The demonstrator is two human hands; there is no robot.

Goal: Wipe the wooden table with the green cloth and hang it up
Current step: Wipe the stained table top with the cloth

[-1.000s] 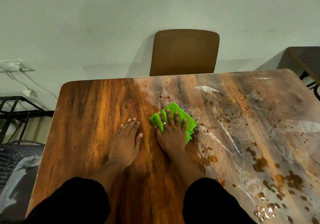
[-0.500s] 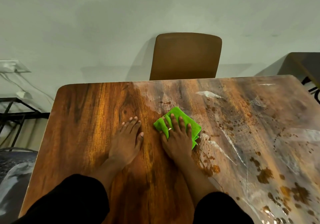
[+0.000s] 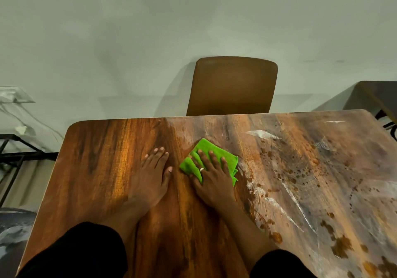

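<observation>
One wooden table (image 3: 103, 170) is seen from above, and one green cloth (image 3: 205, 145) is laid on it, folded, a little beyond the middle of the top and at the border between the clean left part and the soiled right part. Two hands are counted. The left hand (image 3: 150, 176) is laid flat on the bare wood just beside the cloth, with its fingers straight and close together, and nothing is held by it. The right hand (image 3: 214, 181) is pressed flat on the cloth with its fingers (image 3: 211, 157) spread and straight, so that the cloth is pinned to the table rather than gripped; one ring (image 3: 201, 169) is worn on this hand. Two black sleeves are seen at the near edge, one on the left (image 3: 75, 252) and one on the right (image 3: 281, 264). The right part of the table is marked by many brown spots (image 3: 341, 245) and several white streaks (image 3: 263, 133). One brown chair (image 3: 232, 86) is set against the far edge of the table. One darker second table (image 3: 378, 97) is cut off at the right, and one black metal frame (image 3: 12, 155) is seen at the left.
</observation>
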